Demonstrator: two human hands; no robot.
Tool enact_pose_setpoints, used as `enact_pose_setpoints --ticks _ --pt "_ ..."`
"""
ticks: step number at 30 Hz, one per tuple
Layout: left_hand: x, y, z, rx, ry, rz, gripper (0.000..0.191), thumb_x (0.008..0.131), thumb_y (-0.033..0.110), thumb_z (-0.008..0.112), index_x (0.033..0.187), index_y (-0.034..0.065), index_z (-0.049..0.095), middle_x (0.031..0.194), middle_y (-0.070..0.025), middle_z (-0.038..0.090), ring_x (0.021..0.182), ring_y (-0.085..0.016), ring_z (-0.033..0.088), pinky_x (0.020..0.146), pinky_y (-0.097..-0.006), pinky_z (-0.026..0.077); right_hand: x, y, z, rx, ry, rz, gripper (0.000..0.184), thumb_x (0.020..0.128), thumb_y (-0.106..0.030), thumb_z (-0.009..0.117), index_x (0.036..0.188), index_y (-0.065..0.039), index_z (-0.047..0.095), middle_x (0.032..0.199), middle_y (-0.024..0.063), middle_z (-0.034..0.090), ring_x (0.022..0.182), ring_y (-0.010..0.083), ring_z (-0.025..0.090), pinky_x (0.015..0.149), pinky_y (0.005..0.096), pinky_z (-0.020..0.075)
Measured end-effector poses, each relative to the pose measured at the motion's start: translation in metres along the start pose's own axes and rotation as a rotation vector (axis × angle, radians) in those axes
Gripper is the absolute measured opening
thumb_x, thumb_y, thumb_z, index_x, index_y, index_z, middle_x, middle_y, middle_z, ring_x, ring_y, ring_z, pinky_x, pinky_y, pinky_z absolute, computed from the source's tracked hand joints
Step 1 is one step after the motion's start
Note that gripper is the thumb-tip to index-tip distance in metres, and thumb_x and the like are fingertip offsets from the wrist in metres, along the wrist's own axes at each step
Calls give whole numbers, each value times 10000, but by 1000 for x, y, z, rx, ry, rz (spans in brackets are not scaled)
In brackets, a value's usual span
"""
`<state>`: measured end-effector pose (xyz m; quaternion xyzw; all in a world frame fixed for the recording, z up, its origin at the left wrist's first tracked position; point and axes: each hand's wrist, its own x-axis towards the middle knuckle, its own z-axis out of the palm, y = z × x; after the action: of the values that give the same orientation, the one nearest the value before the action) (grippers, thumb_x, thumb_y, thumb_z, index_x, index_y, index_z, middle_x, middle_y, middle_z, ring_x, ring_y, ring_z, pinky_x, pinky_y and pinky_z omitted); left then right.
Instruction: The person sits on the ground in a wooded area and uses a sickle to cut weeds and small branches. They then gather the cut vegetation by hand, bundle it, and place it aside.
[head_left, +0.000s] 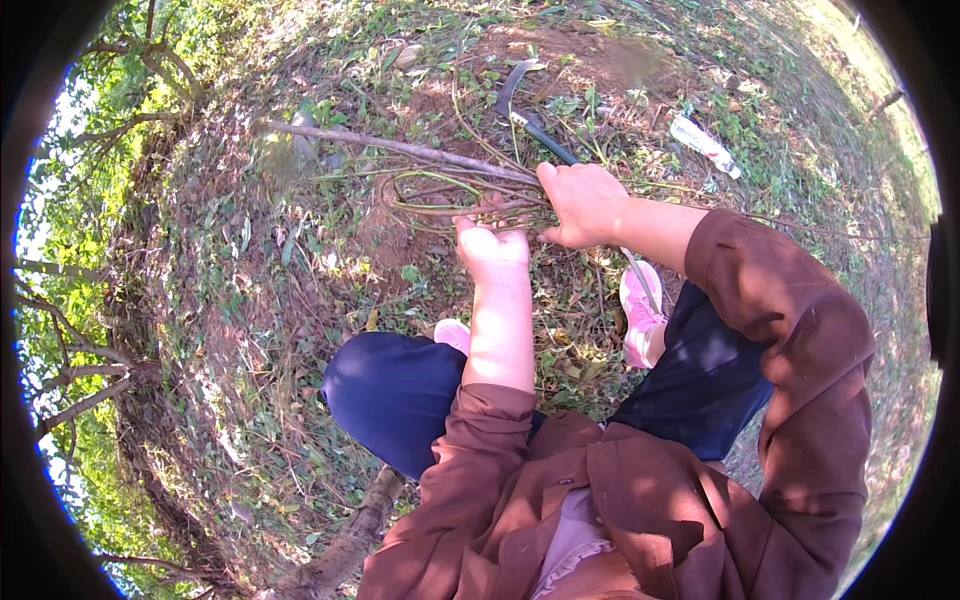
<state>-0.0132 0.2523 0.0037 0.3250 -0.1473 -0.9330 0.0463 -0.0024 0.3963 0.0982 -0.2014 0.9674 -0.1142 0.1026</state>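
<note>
A loose bundle of thin twigs and green vine stems (442, 196), looped at its left end, lies across both my hands. From above, my right hand (589, 204) grips the bundle near a thicker bare stick (397, 147) that points left. My left hand (493, 238) is palm up beneath the bundle, its fingers curled around the stems. Just beyond my right hand is a sickle (534, 124) with a curved dark blade and a dark green handle. The handle's near end is hidden by that hand, so I cannot tell whether they touch.
A crumpled white plastic bottle or wrapper (705, 146) lies on the grassy ground to the right. My pink shoes (641, 311) are below the hands. A thick tree branch (349, 532) reaches in at lower left, and leafy trees (82, 360) line the left side.
</note>
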Motion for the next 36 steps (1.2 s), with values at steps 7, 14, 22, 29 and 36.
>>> enact_pose_setpoints --ticks 7,14,22,29,36 --pt "-9 -10 6 -114 -90 -206 456 969 358 283 1223 4 417 1273 -230 432 1222 -378 404 1039 -636 262 -2 10 5 -259 156 -78 307 744 -146 646 993 -40 499 942 131 616 932 276 593 804 380 434" --pt "-25 -21 7 -95 -130 -345 515 991 414 242 1301 12 327 1365 -226 330 1341 -370 264 1101 -601 186 4 22 0 -261 104 -7 135 844 -102 518 972 -64 530 888 121 658 868 286 647 735 400 501" --pt "-22 -10 -1 282 -142 -263 357 960 222 440 1252 24 390 1180 -152 506 1128 -318 494 988 -577 378 2 32 -8 -202 -20 53 194 815 -53 561 1002 -50 515 851 144 672 805 320 674 655 411 539" --pt "-30 12 -7 792 -277 580 807 771 118 737 1384 5 224 1350 -171 291 1246 -273 357 1005 -382 366 -9 43 -15 -194 -22 108 248 796 -69 585 1025 -53 488 833 141 653 796 324 663 656 427 527" --pt "-34 52 2 819 -398 705 647 906 183 603 1417 2 249 1442 -135 279 1285 -278 335 1064 -385 298 -8 52 -14 -219 75 52 185 834 -72 517 1017 -68 488 894 147 643 836 325 651 714 428 519"
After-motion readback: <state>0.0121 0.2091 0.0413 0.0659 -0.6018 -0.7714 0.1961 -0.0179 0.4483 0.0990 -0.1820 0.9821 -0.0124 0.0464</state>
